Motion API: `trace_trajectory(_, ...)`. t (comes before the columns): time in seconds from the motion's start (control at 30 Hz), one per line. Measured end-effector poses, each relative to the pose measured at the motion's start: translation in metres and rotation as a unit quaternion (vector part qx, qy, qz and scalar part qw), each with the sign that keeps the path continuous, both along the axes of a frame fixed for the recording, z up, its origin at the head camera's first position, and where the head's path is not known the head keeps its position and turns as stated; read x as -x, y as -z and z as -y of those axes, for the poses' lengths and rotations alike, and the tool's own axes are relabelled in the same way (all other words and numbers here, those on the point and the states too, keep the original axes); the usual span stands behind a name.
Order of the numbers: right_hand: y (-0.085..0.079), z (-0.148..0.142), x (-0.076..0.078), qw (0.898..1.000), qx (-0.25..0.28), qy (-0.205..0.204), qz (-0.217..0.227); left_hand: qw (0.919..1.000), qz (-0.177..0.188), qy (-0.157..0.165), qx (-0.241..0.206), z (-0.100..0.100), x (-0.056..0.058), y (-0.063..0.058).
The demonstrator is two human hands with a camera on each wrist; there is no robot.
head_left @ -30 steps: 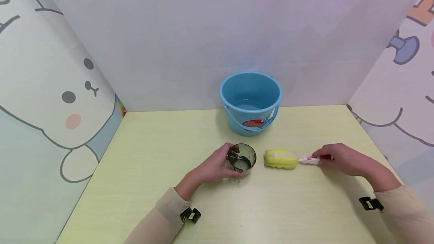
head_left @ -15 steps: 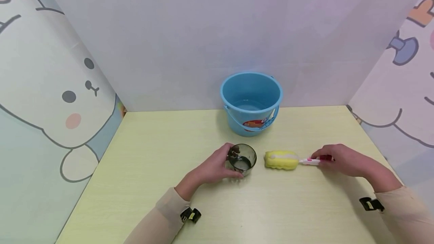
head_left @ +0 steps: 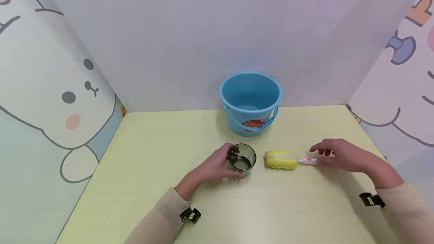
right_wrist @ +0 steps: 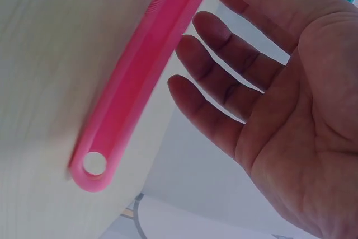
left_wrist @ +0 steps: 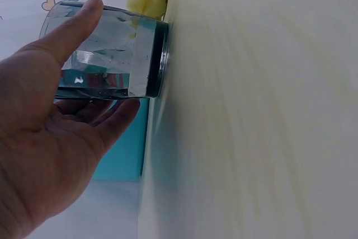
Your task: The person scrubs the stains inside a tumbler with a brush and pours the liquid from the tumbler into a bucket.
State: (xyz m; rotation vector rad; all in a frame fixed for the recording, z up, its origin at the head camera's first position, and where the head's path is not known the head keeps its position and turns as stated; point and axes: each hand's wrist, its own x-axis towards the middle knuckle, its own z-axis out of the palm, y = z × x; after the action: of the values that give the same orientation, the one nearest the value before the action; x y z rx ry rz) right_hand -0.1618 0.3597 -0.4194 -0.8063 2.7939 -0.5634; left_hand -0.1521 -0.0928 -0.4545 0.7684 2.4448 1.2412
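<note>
Smoked-glass tumbler (head_left: 246,160) upright, left hand (head_left: 214,166) curled round it. Sponge brush (head_left: 285,160) lies between it and right edge of table (head_left: 162,138); right hand (head_left: 346,156) beside its pink handle (right_wrist: 134,85), fingers loosely bent, gripping nothing.

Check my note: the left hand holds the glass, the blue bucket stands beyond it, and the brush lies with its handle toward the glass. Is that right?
Not quite: in the head view, the brush lies with its yellow sponge head toward the glass, its handle toward the right hand. The left hand holds the glass and the blue bucket stands beyond it.
</note>
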Motion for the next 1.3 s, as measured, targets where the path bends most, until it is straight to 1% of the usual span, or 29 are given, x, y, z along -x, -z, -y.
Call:
trace_trajectory(0.2,-0.012,0.006,0.004,1.000,0.004,-0.001,-0.028,1.0000,0.003,0.000,0.000,0.000,0.000,0.000)
trace_trajectory(0.4,-0.027,0.017,0.011,0.999,0.007,0.024,-0.027,1.0000,0.004,-0.001,-0.001,0.000,0.000,-0.001)
trace_trajectory(0.63,-0.044,0.031,0.021,0.995,0.047,0.054,-0.072,0.9999,-0.006,0.005,-0.011,0.001,0.000,0.000)
trace_trajectory(0.8,-0.058,0.042,0.026,0.991,0.069,0.073,-0.087,0.9999,-0.006,0.004,-0.011,0.002,0.000,0.001)
trace_trajectory(0.97,-0.071,0.052,0.031,0.988,0.090,0.091,-0.081,0.9998,-0.008,0.008,-0.014,0.001,0.001,0.001)
trace_trajectory(1.2,-0.089,0.068,0.039,0.981,0.121,0.141,-0.060,0.9998,-0.006,0.009,-0.017,0.002,0.000,0.002)
trace_trajectory(1.3,-0.094,0.075,0.045,0.978,0.132,0.153,-0.047,0.9997,-0.006,0.010,-0.020,0.002,0.000,0.002)
